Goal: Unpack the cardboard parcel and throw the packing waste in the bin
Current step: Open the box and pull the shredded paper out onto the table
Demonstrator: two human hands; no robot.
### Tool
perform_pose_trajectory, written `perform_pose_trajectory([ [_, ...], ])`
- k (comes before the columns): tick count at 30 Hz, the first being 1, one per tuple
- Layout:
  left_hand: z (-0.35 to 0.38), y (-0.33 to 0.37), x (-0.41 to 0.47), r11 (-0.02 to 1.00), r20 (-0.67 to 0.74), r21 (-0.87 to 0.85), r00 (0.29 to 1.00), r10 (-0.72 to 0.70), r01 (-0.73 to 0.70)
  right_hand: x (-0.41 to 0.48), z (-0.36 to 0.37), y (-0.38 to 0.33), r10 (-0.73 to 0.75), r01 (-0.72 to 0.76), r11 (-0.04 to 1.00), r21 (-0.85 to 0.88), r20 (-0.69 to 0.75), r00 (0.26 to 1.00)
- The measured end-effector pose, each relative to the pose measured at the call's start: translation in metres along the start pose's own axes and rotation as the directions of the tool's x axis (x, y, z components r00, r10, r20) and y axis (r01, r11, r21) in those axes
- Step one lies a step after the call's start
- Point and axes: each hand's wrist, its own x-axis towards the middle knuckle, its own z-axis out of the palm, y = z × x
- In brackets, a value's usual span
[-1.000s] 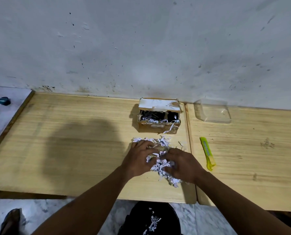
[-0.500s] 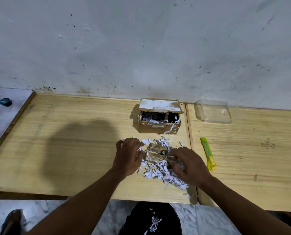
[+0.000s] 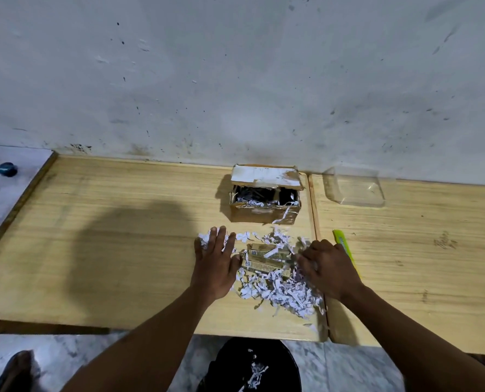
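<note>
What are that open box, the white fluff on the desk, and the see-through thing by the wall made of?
Box: brown cardboard, matte, with torn white paper on its flap. Fluff: shredded paper, thin crinkled white strips. See-through tray: probably clear plastic, glossy, with the table showing through it.

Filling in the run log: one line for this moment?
left hand flat, open | right hand on shredded paper | small boxes uncovered | bin below

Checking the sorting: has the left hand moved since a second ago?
Yes. The left hand slid left off the shredded paper, away from the yellow cutter, uncovering small boxes.
</note>
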Motion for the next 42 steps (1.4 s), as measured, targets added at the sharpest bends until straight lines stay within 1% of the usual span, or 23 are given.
perform_pose_trajectory([
  [2,-0.001,0.001,0.000,1.000,-0.009,-0.002,1.000,-0.003,0.003,0.006,-0.001,-0.005,-0.019,0.024,0.996,0.081,-0.066,0.998],
  [4,0.000,0.001,0.001,1.000,-0.019,0.014,1.000,0.000,0.000,0.011,0.000,-0.015,-0.087,0.098,0.989,0.114,-0.097,0.991],
  [7,0.001,0.000,0.001,1.000,-0.020,0.014,1.000,0.003,-0.003,0.018,0.003,-0.023,-0.161,0.162,0.979,0.126,-0.016,0.987],
  [9,0.000,0.000,0.001,1.000,-0.020,0.014,1.000,0.011,-0.011,0.022,0.003,-0.022,-0.161,0.153,0.981,0.116,0.066,0.985],
  [10,0.000,-0.001,0.001,1.000,-0.019,0.013,1.000,0.014,-0.013,0.025,0.002,-0.021,-0.132,0.123,0.988,0.091,0.097,0.986],
  [13,-0.002,-0.002,0.000,1.000,-0.008,0.015,1.000,0.015,-0.015,0.032,-0.003,-0.014,0.019,-0.023,0.999,0.022,0.162,0.987],
  [16,-0.001,-0.003,0.001,1.000,-0.014,0.010,1.000,0.015,-0.015,0.034,-0.007,-0.006,0.148,-0.167,0.984,0.062,0.243,0.959],
  [18,0.000,-0.004,0.002,1.000,-0.033,-0.005,0.999,0.020,-0.020,0.034,-0.008,0.001,0.200,-0.226,0.971,0.075,0.263,0.944],
  [19,0.000,-0.004,0.004,1.000,-0.039,-0.005,0.999,0.023,-0.023,0.034,-0.009,0.003,0.225,-0.251,0.965,0.082,0.243,0.944],
  [21,-0.001,-0.004,0.006,1.000,-0.025,0.004,0.999,0.021,-0.021,0.032,-0.010,0.004,0.260,-0.274,0.958,0.085,0.142,0.955],
  [23,-0.001,-0.004,0.007,1.000,-0.017,0.016,1.000,0.020,-0.019,0.032,-0.010,-0.002,0.250,-0.252,0.965,0.076,0.039,0.967],
  [27,0.005,-0.005,0.006,1.000,-0.064,0.008,0.998,0.015,-0.015,0.035,-0.008,-0.030,0.118,-0.110,0.989,0.099,-0.079,0.990],
  [29,0.008,-0.006,0.004,1.000,-0.084,-0.002,0.996,0.014,-0.014,0.039,-0.008,-0.046,0.058,-0.050,0.994,0.101,-0.087,0.994],
  [32,0.008,-0.006,0.003,1.000,-0.105,-0.013,0.994,0.007,-0.008,0.048,-0.005,-0.061,0.045,-0.056,0.985,0.166,0.068,0.997],
  [35,0.009,-0.005,0.004,1.000,-0.108,-0.017,0.994,-0.005,0.003,0.059,-0.001,-0.068,0.079,-0.115,0.981,0.154,0.222,0.972],
  [40,0.008,-0.005,0.004,1.000,-0.088,0.007,0.996,-0.015,0.016,0.082,-0.001,-0.064,0.144,-0.198,0.974,0.115,0.364,0.920],
  [42,0.007,-0.004,0.003,1.000,-0.088,0.005,0.996,-0.017,0.017,0.084,-0.009,-0.063,0.113,-0.141,0.988,0.057,0.346,0.931],
])
